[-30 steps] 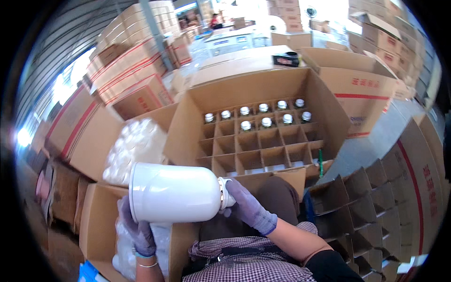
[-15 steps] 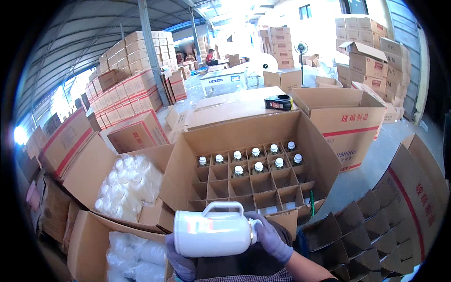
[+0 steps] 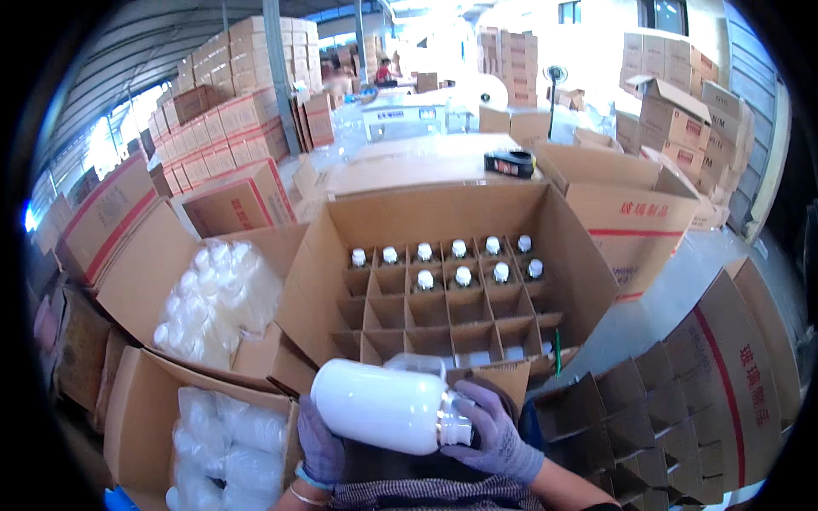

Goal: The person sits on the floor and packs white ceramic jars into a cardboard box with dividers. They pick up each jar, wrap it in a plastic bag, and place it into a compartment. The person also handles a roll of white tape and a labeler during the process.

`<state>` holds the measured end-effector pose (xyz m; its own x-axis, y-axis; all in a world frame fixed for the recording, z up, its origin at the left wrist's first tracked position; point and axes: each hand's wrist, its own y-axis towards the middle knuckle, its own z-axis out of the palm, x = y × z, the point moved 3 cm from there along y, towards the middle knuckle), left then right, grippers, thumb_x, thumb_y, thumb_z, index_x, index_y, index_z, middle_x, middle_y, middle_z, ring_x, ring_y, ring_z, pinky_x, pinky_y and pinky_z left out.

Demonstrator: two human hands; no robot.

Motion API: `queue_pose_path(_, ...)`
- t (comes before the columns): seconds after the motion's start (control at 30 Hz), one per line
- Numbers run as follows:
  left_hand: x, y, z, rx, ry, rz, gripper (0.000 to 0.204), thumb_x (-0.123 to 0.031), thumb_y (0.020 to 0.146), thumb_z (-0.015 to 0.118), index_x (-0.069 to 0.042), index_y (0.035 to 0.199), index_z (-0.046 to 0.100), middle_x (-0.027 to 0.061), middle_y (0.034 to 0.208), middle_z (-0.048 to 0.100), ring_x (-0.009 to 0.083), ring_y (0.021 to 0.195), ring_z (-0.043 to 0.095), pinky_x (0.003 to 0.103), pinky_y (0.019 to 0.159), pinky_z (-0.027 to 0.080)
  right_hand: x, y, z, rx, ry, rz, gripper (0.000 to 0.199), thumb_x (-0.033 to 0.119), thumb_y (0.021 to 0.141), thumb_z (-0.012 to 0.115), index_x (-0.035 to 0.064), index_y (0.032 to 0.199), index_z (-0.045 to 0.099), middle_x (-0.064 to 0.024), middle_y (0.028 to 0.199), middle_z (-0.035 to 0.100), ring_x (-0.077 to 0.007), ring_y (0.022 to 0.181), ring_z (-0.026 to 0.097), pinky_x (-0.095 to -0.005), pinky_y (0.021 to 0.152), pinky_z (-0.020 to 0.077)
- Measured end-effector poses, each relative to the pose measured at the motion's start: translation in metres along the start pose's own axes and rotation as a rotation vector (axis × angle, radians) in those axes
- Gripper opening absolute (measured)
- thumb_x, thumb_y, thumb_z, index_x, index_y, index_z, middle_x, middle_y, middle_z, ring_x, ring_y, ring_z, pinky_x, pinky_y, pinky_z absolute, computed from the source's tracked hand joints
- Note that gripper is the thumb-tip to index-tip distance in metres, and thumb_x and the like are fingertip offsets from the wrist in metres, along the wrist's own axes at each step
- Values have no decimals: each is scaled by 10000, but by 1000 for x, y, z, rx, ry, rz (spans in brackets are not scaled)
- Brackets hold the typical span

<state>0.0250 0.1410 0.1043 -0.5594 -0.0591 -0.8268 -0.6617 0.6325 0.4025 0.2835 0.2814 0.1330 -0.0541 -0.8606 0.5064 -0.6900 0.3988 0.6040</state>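
A white jug with a loop handle [image 3: 379, 404] lies on its side between my two gloved hands, in front of the divided carton. My left hand [image 3: 322, 447] supports it at the base end, some of its fingers hidden behind the body. The fingers of my right hand [image 3: 494, 434] are closed round the neck, which has a shiny band and points to the right. The handle faces away from me. Just beyond, an open carton [image 3: 434, 204] with cardboard dividers holds several white-capped bottles [image 3: 463, 275] in its far cells.
To the left stand cartons with bagged white bottles [image 3: 213, 294] and bagged white pieces [image 3: 226, 451]. At right, a carton with dividers [image 3: 639, 426] leans near me. A tape dispenser [image 3: 509, 162] sits on flat cardboard. A green strip [image 3: 558, 351] stands at the carton's near right corner.
The jug has turned, its handle swinging to the far side and its neck tipping lower and toward me. My right hand now wraps the neck from nearer the end. The whole view has shifted.
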Motion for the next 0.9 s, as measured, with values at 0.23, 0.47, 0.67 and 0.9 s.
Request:
queue_pose_path(0.23, -8, 24, 49, 140, -308, -200, 528, -427, 1108, 323, 11, 1083, 617, 133, 970, 642, 219, 903, 602, 372, 877, 489, -39, -47, 3, -307, 779, 760, 795, 123, 799, 721, 30, 1489, 336, -171, 1354, 485, -269, 1264, 496, -399, 1110, 396)
queue_pose_path(0.47, 9, 102, 162, 318, 323, 636, 366, -337, 875, 715, -62, 1095, 617, 137, 993, 627, 327, 943, 603, 446, 896, 466, -78, -92, -67, -923, 266, 728, 619, 270, 896, 645, 44, 1415, 395, -148, 1373, 456, -271, 1243, 482, -423, 1086, 393)
queue_pose_path(0.67, 43, 111, 241, 727, 519, 647, 449, -444, 831, 723, -90, 1094, 638, 153, 1057, 617, 370, 1007, 585, 484, 901, 444, -109, -125, -88, -1003, 215, 857, 702, 453, 943, 606, 37, 1453, 362, -179, 1359, 470, -281, 1227, 499, -419, 1049, 425)
queue_pose_path(0.9, 87, 244, 330, 379, 647, 450, 562, -483, 828, 717, -92, 1210, 589, 167, 1028, 635, 383, 1023, 629, 524, 877, 505, -124, -135, -78, -952, 209, 955, 720, 520, 972, 559, 46, 1471, 349, -174, 1359, 488, -294, 1235, 497, -438, 1049, 423)
